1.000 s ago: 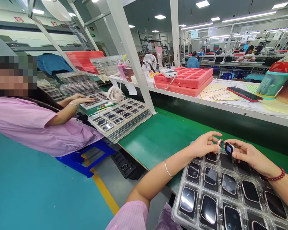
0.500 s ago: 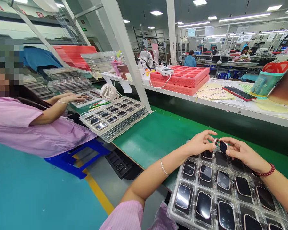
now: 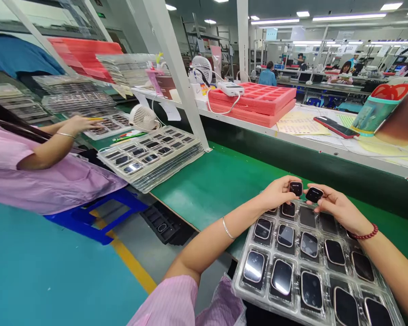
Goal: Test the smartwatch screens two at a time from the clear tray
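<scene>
A clear plastic tray (image 3: 240,290) with several small black-faced watch bodies in its pockets lies on the green bench mat (image 3: 217,185) at the lower right. Above the tray's far edge, my left hand (image 3: 278,192) pinches one watch body (image 3: 295,188) between fingertips. My right hand (image 3: 336,210) holds a second watch body (image 3: 314,194) right beside it. The two pieces are close together, nearly touching.
A stack of similar filled trays (image 3: 151,158) sits further left on the bench, beside a small white fan (image 3: 142,118). A co-worker in a pink smock (image 3: 44,176) reaches over other trays at left. Red foam trays (image 3: 258,104) and a phone (image 3: 335,127) lie on the raised shelf.
Both hands have lifted slightly and turned the two watch bodies so their dark faces point up. The view has shifted, so the tray sits lower and more to the left in frame.
</scene>
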